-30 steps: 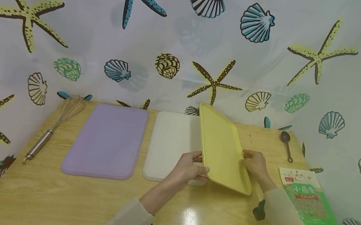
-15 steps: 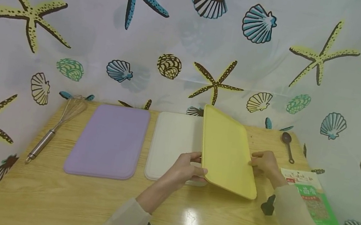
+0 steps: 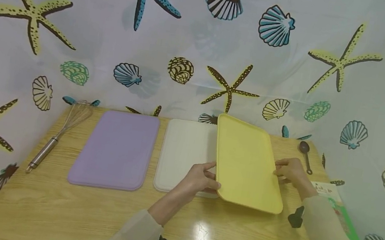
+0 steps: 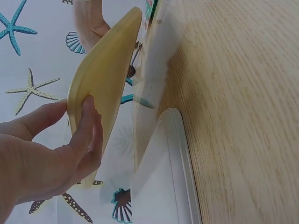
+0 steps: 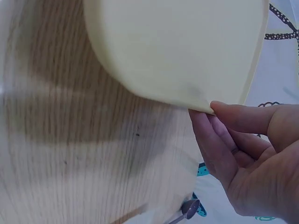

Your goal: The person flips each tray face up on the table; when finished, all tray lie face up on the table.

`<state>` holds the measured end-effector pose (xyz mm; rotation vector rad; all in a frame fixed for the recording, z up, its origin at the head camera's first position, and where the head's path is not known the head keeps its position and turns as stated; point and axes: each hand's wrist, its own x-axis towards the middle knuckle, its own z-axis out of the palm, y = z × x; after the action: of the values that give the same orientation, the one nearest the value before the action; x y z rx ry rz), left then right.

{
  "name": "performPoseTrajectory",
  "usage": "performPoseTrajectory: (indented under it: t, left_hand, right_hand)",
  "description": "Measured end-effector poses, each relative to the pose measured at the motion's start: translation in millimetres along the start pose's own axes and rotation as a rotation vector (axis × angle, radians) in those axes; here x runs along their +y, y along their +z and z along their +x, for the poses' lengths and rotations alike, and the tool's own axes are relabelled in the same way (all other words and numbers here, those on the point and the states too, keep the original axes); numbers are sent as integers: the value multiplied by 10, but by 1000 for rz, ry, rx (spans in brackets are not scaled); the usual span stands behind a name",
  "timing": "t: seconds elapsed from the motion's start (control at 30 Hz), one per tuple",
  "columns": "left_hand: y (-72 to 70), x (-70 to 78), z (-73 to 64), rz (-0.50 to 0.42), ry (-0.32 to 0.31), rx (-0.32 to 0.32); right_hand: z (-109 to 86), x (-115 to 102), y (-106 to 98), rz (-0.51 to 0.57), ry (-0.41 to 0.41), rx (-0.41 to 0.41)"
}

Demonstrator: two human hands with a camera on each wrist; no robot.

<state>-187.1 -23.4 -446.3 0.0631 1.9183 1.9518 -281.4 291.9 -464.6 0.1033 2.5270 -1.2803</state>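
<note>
Both hands hold a yellow rectangular tray [image 3: 247, 165] with rounded corners and a low rim. It is tilted above the table, its left side higher, and overlaps the white tray in the head view. My left hand [image 3: 198, 181] pinches the left edge; in the left wrist view, thumb and fingers [image 4: 86, 130] lie on opposite faces of it. My right hand [image 3: 291, 172] pinches the right edge, thumb on one face and fingers beneath, as the right wrist view shows. Flat on the table lies the white tray [image 3: 185, 156], its right part hidden by the yellow one.
A purple tray [image 3: 115, 150] lies left of the white one. Further left is a metal whisk [image 3: 59, 137]. At the right are a dark spoon [image 3: 306, 155] and a green-and-white packet [image 3: 344, 215], partly hidden by the right sleeve. A patterned curtain [image 3: 203, 47] stands behind the table.
The yellow tray has turned flatter, its right side swinging right and down. My right hand moved right with that edge, and the sleeve now covers more of the packet. My left hand barely moved.
</note>
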Motion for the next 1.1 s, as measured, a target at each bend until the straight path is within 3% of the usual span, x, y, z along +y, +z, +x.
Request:
performPoseTrajectory:
  t: [0.2, 0.33, 0.57, 0.8, 1.1]
  left_hand:
    - [30, -27, 80, 3, -3, 20]
    - [71, -41, 144, 57, -5, 31]
    - [188, -68, 267, 141, -69, 35]
    - [268, -72, 377, 121, -142, 54]
    - [360, -110, 519, 84, -164, 50]
  right_hand:
    - [-25, -11, -98, -4, 0, 13]
    - [-34, -10, -149, -13, -4, 25]
    - [-48, 7, -264, -59, 13, 51]
    - [-25, 50, -354, -87, 11, 77]
    - [-19, 103, -425, -92, 16, 111]
